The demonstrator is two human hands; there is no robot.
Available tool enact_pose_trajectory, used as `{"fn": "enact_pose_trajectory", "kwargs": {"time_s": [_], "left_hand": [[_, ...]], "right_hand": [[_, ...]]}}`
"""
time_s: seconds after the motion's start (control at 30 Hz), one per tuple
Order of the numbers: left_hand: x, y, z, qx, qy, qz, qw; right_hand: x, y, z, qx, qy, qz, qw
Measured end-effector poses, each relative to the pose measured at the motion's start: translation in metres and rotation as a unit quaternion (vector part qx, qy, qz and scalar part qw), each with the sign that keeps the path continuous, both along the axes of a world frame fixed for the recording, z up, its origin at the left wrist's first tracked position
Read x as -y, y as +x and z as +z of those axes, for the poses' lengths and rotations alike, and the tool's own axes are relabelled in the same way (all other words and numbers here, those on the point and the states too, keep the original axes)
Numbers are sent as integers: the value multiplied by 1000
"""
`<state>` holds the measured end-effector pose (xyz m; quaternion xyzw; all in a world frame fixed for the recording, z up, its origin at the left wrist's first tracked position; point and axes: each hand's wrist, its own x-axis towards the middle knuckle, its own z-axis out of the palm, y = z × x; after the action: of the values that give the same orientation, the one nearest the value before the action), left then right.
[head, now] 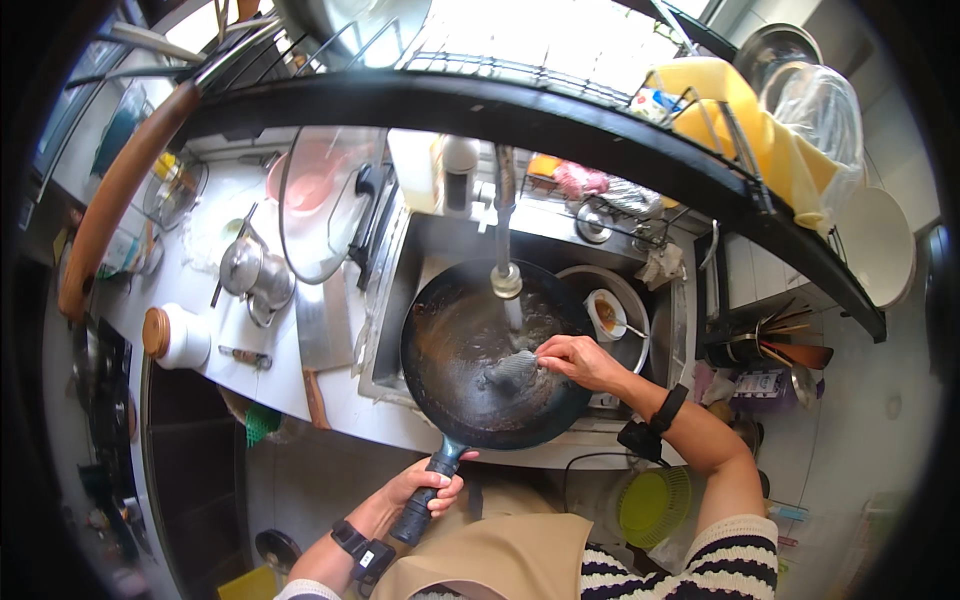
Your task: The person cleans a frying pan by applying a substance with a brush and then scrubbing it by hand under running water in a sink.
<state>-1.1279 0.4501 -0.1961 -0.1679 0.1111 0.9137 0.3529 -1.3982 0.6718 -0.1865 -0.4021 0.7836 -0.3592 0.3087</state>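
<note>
My left hand [429,486] grips the black handle [421,510] of a dark wok [457,337], which lies over the steel sink [390,330]. From the faucet [505,277], water runs down into the wok, and a shallow, brownish pool with dark residue covers its bottom. My right hand [574,360] pinches one end of a grey scrubbing cloth [514,370] between thumb and fingers. The cloth's other end lies in the wet wok under the stream.
Right of the wok, a steel basin [637,289] holds a white bowl [604,315] with brown liquid and a spoon. A cleaver [324,322] and glass lid [322,202] are at left. A black dish rack [480,101] spans overhead. A green basket [651,506] sits below.
</note>
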Motion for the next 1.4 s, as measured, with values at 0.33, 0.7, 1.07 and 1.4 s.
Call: {"fn": "enact_pose_trajectory", "kwargs": {"time_s": [0.33,0.7,1.07,1.4], "left_hand": [[11,20,5,-5,-43,-20,999],[16,26,-7,-19,-69,-37,997],[25,21,-11,-24,-10,-30,999],[26,18,-4,-4,-60,-61,996]], "right_hand": [[44,41,-69,-231,78,250,937],[73,-61,-48,-638,243,431,590],[9,54,-48,-89,202,412,884],[84,-34,-66,-474,224,319,789]]}}
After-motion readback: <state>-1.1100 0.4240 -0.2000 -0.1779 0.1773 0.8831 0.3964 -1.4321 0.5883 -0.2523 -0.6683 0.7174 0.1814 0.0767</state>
